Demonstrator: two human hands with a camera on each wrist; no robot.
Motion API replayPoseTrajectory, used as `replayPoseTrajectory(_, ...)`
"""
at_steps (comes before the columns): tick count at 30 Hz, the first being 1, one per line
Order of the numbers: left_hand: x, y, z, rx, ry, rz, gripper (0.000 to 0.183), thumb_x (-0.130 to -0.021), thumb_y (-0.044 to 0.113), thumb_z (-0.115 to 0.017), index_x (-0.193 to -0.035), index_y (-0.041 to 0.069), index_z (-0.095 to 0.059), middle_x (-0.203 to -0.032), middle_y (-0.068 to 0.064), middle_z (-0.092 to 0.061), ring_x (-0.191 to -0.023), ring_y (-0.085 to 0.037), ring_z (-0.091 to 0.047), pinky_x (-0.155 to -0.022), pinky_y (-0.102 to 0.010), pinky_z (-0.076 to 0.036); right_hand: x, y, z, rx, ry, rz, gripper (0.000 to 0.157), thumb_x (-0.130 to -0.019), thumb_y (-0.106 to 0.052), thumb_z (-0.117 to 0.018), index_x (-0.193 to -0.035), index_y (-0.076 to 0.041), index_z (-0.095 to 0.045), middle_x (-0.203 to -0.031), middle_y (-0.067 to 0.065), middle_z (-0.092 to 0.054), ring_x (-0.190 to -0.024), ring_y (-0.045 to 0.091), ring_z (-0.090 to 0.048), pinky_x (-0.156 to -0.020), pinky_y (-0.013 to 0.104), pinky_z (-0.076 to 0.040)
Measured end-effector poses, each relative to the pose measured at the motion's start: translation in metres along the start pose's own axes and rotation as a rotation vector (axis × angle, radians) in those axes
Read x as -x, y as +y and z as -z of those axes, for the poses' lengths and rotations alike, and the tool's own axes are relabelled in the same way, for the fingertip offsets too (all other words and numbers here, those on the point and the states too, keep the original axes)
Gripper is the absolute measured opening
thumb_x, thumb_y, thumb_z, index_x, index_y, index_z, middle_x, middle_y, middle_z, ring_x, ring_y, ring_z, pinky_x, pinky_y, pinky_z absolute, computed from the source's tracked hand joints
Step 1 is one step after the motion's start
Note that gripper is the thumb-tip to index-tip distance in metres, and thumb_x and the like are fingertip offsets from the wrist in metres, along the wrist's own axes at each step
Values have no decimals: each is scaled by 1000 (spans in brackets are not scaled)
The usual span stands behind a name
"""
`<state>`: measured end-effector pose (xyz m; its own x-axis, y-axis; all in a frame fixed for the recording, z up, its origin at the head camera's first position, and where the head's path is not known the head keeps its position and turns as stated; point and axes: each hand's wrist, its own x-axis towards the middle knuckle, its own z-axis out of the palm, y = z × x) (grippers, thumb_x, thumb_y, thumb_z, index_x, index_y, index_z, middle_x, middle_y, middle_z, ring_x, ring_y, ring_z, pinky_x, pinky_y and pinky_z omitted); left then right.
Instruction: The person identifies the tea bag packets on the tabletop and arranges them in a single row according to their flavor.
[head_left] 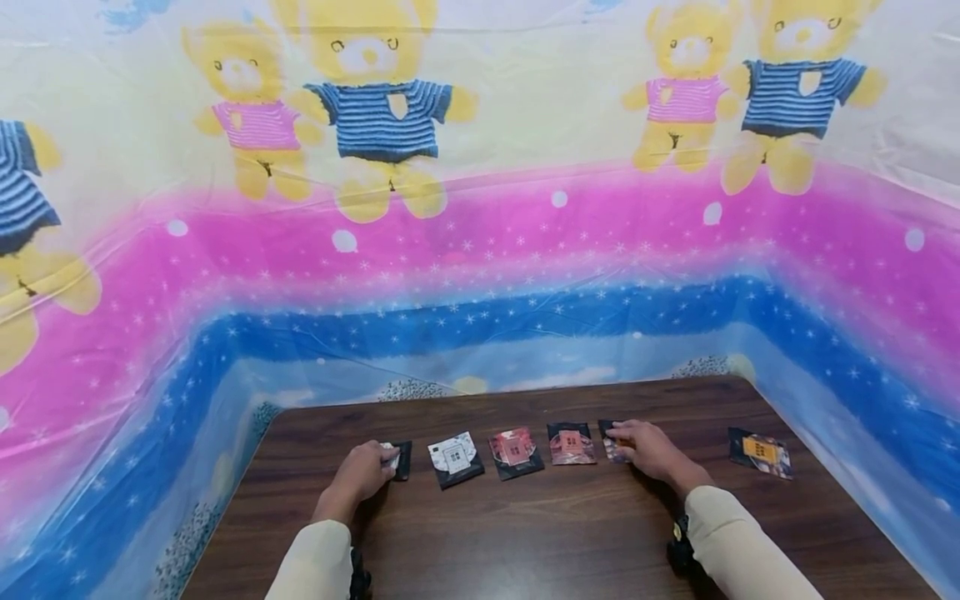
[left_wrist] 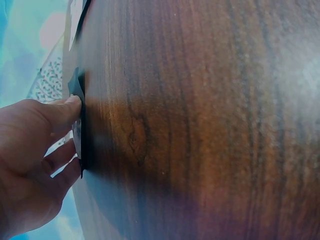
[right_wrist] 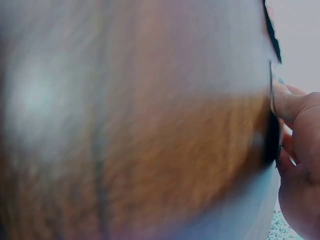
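Several small square printed sachets lie in a row on the brown table. My left hand [head_left: 364, 470] is at the row's left end, gripping a black-and-white sachet [head_left: 404, 461] by its edges; the left wrist view shows the thumb and fingers of that hand [left_wrist: 37, 155] on the dark sachet [left_wrist: 79, 125]. At the other end, my right hand [head_left: 651, 450] holds a dark patterned sachet [head_left: 606, 433], partly hidden under the fingers. The right wrist view is blurred, with the hand [right_wrist: 302, 135] around the sachet's dark edge [right_wrist: 271, 140]. Between the hands lie a white sachet [head_left: 455, 458], a red one [head_left: 516, 452] and a pinkish-red one [head_left: 572, 442].
Farther right, apart from the row, lies a sachet with an orange label [head_left: 761, 452]. The wood-grain table [head_left: 510, 542] ends at a cloth backdrop [head_left: 480, 325] printed with bears, which surrounds its back and sides.
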<state>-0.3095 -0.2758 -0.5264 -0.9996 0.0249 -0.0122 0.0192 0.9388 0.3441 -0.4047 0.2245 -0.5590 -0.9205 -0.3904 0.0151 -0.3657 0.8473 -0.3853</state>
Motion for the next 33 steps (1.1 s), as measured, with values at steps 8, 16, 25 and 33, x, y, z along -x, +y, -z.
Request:
replayPoseTrajectory(8, 3, 5, 0, 11, -19, 0, 41, -95, 8, -69, -136, 8, -66, -124, -23, -64, -112, -41, -63, -92, -52, -54, 6, 8, 9, 37, 42, 52, 39, -100, -17, -65, -138, -8, -64, -146, 20, -57, -134, 46, -52, -107, 63, -43)
replayPoseTrajectory(16, -1, 3, 1, -16, -13, -9, 42, -95, 8, -69, -136, 7, -66, -123, -23, -65, -113, -41, -63, -94, -52, -53, 19, 39, 30, 61, 127, -3, 42, -101, -16, -63, -141, -6, -60, -145, 24, -56, -133, 50, -51, -105, 67, -42)
replayPoseTrajectory(25, -2, 0, 0, -6, -13, 10, 42, -95, 9, -69, -136, 8, -66, -121, -23, -65, -111, -41, -63, -94, -53, -53, 45, 82, 38, 66, 226, -91, 45, -98, -15, -66, -140, 1, -60, -140, 31, -57, -130, 54, -51, -104, 69, -39)
replayPoseTrajectory(33, -2, 2, 1, -14, -11, 14, 41, -95, 10, -70, -136, 9, -66, -121, -22, -65, -111, -40, -64, -93, -52, -53, 60, 107, 50, 108, 227, -152, 48, -97, -16, -66, -139, 7, -57, -138, 36, -55, -127, 58, -49, -102, 70, -39)
